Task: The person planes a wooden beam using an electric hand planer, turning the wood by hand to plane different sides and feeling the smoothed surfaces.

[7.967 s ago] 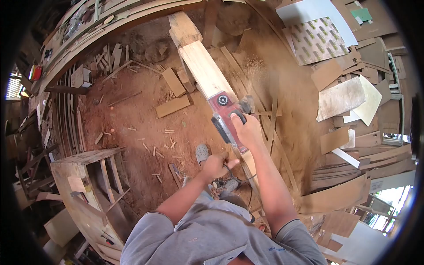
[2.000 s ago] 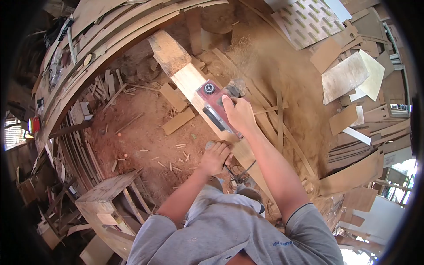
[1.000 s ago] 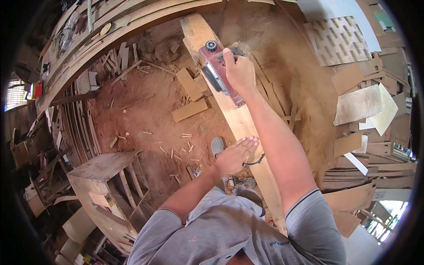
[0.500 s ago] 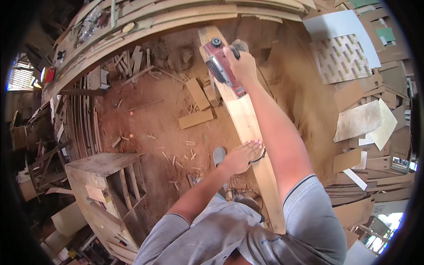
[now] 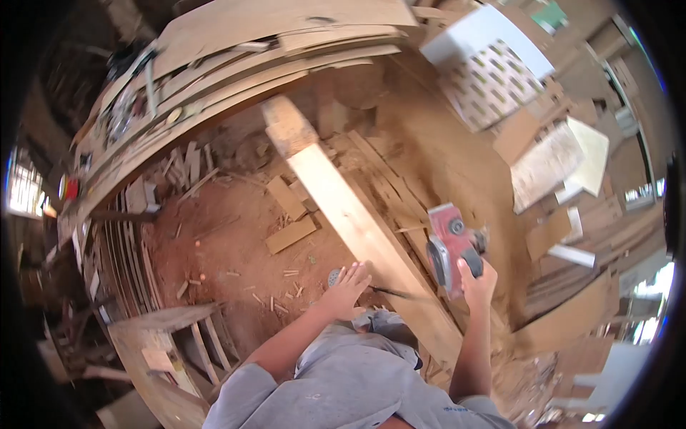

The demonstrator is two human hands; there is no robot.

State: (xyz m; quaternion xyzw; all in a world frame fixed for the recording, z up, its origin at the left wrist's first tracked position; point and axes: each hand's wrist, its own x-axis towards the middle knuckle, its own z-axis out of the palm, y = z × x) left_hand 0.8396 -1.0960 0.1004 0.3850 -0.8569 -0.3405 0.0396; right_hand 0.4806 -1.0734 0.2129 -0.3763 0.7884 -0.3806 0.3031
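A long wooden board [image 5: 350, 214] runs from the far end of the work area back toward my body. Most of its top face is pale and smooth; the far end is browner and rougher. My right hand [image 5: 479, 282] is closed around the rear handle of a red electric hand planer [image 5: 444, 239], held to the right of the board and apart from it. My left hand [image 5: 348, 292] holds nothing, its fingers stretched out at the board's left edge; I cannot tell whether they touch it. A dark cord [image 5: 396, 292] crosses the board near that hand.
Stacked planks [image 5: 286, 61] line the far side. A wooden cabinet frame [image 5: 161, 325] stands at the lower left. Offcuts [image 5: 291, 234] and small sticks lie on the reddish dirt floor. Sheets and boards [image 5: 543, 171] are piled on the right, with sawdust before them.
The planer has come off the far part of the board, back and to the right, in my right hand. My left hand has slid left to the board's edge. The view has turned.
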